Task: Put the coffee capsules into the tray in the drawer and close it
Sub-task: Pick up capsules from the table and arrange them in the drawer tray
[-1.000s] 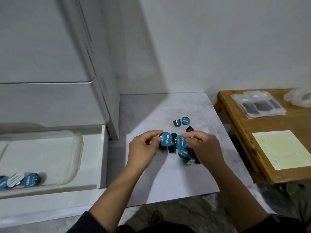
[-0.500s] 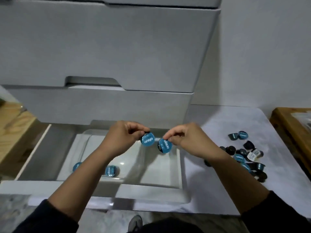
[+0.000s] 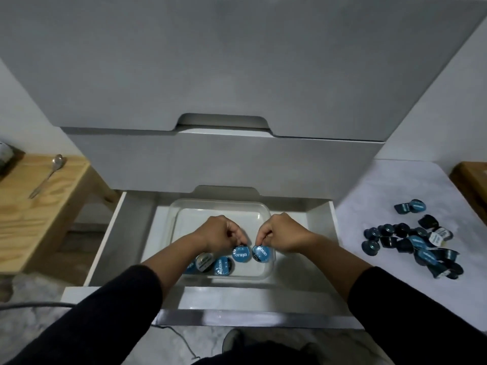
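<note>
Two blue-lidded capsules (image 3: 251, 253) in hands (image 3: 253, 231)

The left forearm in its dark sleeve (image 3: 126, 291) covered most of the leftmost blue-lidded coffee capsule (image 3: 190, 267) in the clear plastic tray (image 3: 266, 214). White lettering on the blue capsule lids was too small to read. The grey object (image 3: 4, 155) on the left wooden table (image 3: 31, 222) was cut by the frame edge, as was the brown wooden table (image 3: 471, 177) at right.
</note>
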Motion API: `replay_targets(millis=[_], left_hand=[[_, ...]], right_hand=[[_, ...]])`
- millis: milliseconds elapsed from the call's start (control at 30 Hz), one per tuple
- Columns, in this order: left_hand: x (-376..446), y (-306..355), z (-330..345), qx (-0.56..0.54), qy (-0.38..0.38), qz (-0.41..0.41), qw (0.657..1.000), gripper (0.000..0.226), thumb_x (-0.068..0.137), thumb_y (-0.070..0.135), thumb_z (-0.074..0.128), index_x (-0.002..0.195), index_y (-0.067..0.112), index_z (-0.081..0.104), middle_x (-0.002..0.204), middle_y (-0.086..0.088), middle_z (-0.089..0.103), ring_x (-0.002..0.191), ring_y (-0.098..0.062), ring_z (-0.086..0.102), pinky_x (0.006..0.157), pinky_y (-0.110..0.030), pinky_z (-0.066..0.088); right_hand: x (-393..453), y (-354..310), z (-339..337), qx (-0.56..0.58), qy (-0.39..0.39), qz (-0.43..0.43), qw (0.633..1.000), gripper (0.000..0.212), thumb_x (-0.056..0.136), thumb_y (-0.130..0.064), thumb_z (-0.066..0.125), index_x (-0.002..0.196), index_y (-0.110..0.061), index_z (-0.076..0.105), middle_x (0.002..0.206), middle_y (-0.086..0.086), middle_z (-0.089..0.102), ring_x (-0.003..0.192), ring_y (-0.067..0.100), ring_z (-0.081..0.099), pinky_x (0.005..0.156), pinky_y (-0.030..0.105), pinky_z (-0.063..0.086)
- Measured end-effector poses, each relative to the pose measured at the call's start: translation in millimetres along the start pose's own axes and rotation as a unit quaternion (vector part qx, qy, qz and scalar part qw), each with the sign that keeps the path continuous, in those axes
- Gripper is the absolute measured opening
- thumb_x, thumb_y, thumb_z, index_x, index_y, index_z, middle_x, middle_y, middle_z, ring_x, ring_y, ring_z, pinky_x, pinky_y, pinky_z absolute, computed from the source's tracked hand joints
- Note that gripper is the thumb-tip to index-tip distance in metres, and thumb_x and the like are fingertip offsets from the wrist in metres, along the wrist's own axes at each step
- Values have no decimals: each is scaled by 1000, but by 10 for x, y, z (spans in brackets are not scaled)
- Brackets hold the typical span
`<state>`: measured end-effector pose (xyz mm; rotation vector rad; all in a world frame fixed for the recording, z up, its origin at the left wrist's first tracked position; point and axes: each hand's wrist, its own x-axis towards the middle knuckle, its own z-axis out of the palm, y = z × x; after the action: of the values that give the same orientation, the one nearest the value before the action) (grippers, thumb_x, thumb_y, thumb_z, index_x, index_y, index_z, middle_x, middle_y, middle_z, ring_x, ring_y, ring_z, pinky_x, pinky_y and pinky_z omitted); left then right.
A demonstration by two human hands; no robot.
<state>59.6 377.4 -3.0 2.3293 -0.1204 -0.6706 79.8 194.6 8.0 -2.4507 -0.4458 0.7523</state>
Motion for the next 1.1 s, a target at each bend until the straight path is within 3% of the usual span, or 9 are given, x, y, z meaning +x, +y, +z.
replay_targets(millis=[300, 433, 567, 700, 767, 833, 967, 1033, 1100], left_hand=[[58, -54, 107, 47, -72, 17, 996, 18, 83, 8, 64, 90, 20, 75, 87, 8, 68, 70, 8, 53, 61, 3, 35], [58, -74, 110, 48, -83, 15, 995, 19, 82, 5, 65, 91, 18, 75, 96, 4, 72, 72, 6, 55, 61, 5, 38], [56, -87, 98, 47, -81, 4, 996, 17, 78, 7, 70, 91, 17, 74, 97, 2, 72, 85, -3, 60, 75, -7, 43], [19, -48, 58, 72, -57, -5, 996, 16, 82, 21, 68, 97, 18, 70, 106, 2, 69, 99, -12, 61, 88, -20, 46], [-18, 4, 35, 107, -47, -18, 993, 21, 85, 26, 61, 104, 18, 67, 111, 0, 66, 104, -16, 59, 92, -26, 47], [-80, 66, 30, 150, -32, -33, 988, 28, 89, 29, 55, 113, 17, 62, 116, -3, 64, 107, -20, 58, 94, -31, 47], [-246, 207, 115, 168, 85, -37, 981, 35, 93, 28, 46, 125, 17, 54, 123, -7, 60, 112, -23, 55, 93, -32, 46], [-330, 294, 195, 129, 165, -35, 977, 36, 93, 28, 46, 127, 19, 52, 127, -5, 57, 116, -21, 53, 94, -31, 45], [-406, 383, 280, 97, 232, -25, 968, 37, 93, 28, 46, 129, 20, 50, 130, -3, 55, 120, -19, 49, 95, -29, 43]], right_hand=[[53, -111, 131, -95, -49, -6, 994, 27, 75, 5, 54, 83, -11, 74, 88, 6, 74, 66, 5, 51, 69, 19, 43], [37, -128, 185, -103, -61, 1, 993, 30, 78, 6, 51, 84, -12, 74, 92, 5, 73, 73, 7, 52, 72, 20, 46], [22, -121, 209, -125, -65, -2, 990, 24, 78, 4, 54, 89, -10, 70, 94, 6, 70, 78, 10, 50, 72, 22, 44], [-4, -86, 231, -118, -50, 1, 992, 22, 78, -4, 61, 97, -14, 65, 90, 2, 59, 81, 12, 47, 56, 14, 34], [-16, -72, 223, -103, -28, -3, 994, 23, 79, -11, 62, 102, -15, 64, 101, 5, 64, 82, 12, 47, 59, 16, 35], [-43, -78, 215, -91, -1, -11, 996, 26, 82, -21, 61, 108, -17, 62, 110, 5, 65, 89, 15, 52, 72, 21, 39], [-156, -62, 274, -100, 121, -29, 987, 34, 87, -31, 54, 119, -18, 57, 125, 1, 56, 115, 17, 49, 96, 26, 36], [-264, -97, 325, -107, 218, -48, 969, 37, 85, -28, 53, 118, -12, 58, 123, 4, 59, 114, 20, 53, 96, 26, 40], [-358, -106, 378, -133, 330, -87, 930, 35, 77, -24, 56, 105, -5, 67, 106, 11, 69, 98, 24, 65, 86, 26, 50]])
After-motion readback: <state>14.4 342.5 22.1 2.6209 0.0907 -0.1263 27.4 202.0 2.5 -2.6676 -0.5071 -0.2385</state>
